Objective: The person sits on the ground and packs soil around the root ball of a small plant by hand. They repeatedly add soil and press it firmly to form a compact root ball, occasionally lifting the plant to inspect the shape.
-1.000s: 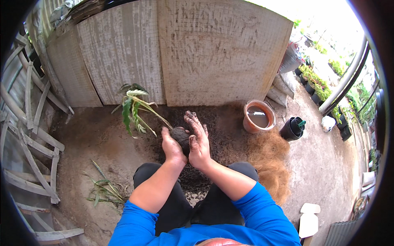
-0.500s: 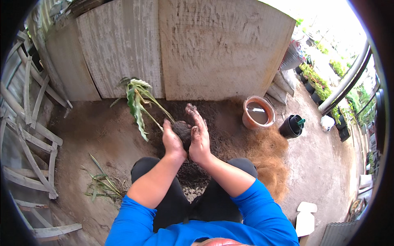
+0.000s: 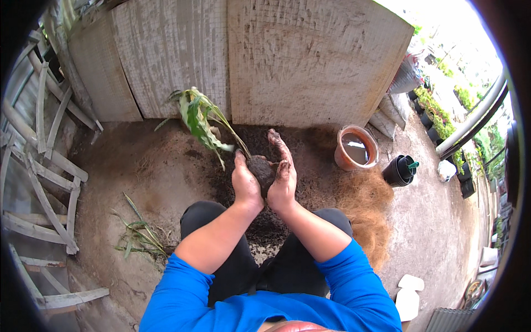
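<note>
Cradling the root ball [image 3: 260, 171], the left hand [image 3: 244, 181] is supporting the leafy plant [image 3: 196, 117]; the right hand [image 3: 284, 187], fingers extended alongside, should be pressing gently and evenly.

Blocked ahead by tall, pale, rough-faced panels [image 3: 318, 63]. Passable leftward over brown earthen floor [image 3: 149, 177], past loose green stalks [image 3: 146, 237], up to grey wooden slats [image 3: 41, 110]. Hemmed in rightward by a round terracotta-coloured pot of water [image 3: 344, 159], nested black plastic pots [image 3: 394, 174] and a tan fibre heap [image 3: 366, 224]. Mostly filled between left hand [image 3: 246, 183] and soil-smeared right hand [image 3: 284, 185] by a dark rounded root ball [image 3: 260, 170]; obstructed up-left by drooping green leaves [image 3: 197, 124].
</note>
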`<state>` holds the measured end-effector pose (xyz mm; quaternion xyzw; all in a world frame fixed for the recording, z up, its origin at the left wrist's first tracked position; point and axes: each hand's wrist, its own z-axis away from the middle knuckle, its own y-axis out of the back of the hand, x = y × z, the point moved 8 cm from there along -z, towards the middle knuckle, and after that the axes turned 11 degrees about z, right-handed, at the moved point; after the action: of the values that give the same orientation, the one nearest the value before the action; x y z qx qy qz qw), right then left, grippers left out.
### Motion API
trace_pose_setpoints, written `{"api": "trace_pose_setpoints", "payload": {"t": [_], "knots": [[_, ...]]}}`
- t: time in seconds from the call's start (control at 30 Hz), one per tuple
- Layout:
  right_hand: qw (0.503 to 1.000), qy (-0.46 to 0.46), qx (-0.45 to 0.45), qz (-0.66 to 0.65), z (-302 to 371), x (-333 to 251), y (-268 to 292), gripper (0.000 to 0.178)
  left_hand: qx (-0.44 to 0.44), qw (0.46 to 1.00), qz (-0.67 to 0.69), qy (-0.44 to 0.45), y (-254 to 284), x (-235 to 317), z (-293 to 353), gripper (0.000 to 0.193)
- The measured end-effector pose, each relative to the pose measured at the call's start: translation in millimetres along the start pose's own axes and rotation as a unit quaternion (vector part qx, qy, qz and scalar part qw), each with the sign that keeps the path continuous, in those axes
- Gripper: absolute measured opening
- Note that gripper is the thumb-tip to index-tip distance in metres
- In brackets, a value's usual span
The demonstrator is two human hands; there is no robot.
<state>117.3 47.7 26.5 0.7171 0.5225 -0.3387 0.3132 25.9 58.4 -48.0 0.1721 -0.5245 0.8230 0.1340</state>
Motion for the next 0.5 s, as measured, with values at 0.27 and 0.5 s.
{"api": "trace_pose_setpoints", "payload": {"t": [0.27, 0.5], "knots": [[1.000, -0.005, 0.000, -0.007, -2.9, -1.2, -1.5, 0.056, -0.010, 0.998, -0.048, -0.040, -3.5, 4.0, 2.8, 0.053], [0.995, -0.050, 0.018, -0.082, 1.3, -3.0, 0.6, 0.054, -0.022, 0.988, -0.097, -0.119, -6.0, 9.4, 10.4, 0.051]]}}
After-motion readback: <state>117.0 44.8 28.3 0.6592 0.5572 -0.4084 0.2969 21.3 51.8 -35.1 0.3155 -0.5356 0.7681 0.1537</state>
